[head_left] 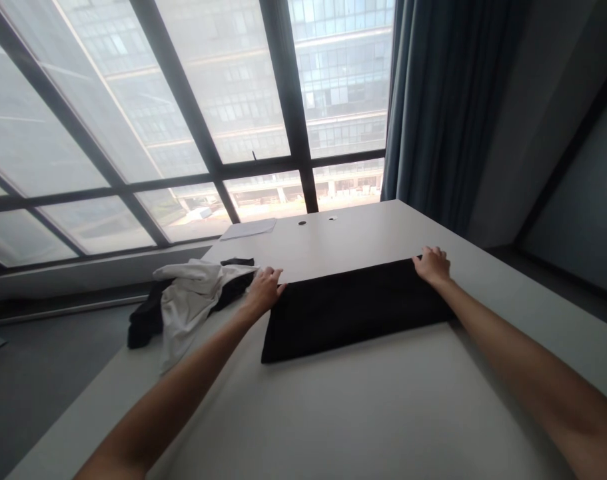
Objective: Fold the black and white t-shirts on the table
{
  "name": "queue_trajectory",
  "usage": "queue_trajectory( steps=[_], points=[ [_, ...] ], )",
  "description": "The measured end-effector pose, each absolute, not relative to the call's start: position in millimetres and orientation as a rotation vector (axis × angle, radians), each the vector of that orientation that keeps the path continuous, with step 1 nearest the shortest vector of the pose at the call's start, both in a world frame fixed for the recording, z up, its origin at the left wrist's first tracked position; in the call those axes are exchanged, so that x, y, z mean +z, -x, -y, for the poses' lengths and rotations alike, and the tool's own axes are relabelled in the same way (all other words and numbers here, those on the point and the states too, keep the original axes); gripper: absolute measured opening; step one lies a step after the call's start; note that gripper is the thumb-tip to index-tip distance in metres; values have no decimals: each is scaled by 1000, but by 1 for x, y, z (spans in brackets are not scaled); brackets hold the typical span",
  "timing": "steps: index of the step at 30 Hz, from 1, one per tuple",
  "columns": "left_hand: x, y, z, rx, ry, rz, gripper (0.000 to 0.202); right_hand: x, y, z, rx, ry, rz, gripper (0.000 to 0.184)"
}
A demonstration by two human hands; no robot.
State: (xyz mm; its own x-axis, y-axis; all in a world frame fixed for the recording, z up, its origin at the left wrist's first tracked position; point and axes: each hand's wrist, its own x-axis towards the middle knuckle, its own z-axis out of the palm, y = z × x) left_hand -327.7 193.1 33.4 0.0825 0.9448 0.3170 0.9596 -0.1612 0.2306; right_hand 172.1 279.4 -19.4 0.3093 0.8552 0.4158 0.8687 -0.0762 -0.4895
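A black garment (358, 307), folded into a long flat rectangle, lies on the white table (363, 413); its exact kind does not show. My left hand (264, 291) is closed at its far left corner, thumb against the fabric. At the far right corner, my right hand (433, 265) grips the edge with bent fingers. The fabric between the hands is straight and mostly smooth, and its near edge rests slightly slanted on the tabletop.
Left of my left hand, a crumpled pile of white cloth (190, 287) and dark cloth (146, 319) hangs partly over the table's left edge. Some papers (248, 229) lie at the far left corner, near two holes in the tabletop. Tall windows and a blue curtain (433, 113) stand behind.
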Motion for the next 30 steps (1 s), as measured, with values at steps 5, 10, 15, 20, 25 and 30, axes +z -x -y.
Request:
queue_trajectory(
  steps=[5,10,15,20,25,30],
  points=[
    [30,239,-179,-495,2591,1664,48,-15,-68,-236,105,1573,2031,48],
    [-8,178,-177,-289,2774,1563,56,-37,6,-200,289,1413,2404,58],
    [-27,184,-182,-267,2712,1660,59,-44,-17,-211,289,1379,2432,61],
    [-26,189,-182,-244,2681,1684,58,-37,-87,-242,182,1653,2383,64],
    [-25,186,-179,-215,2665,1697,60,-42,-151,-262,9,1918,2252,64],
    [-23,184,-177,-214,2674,1705,61,-46,-176,-271,-45,2033,2121,63]
  ],
)
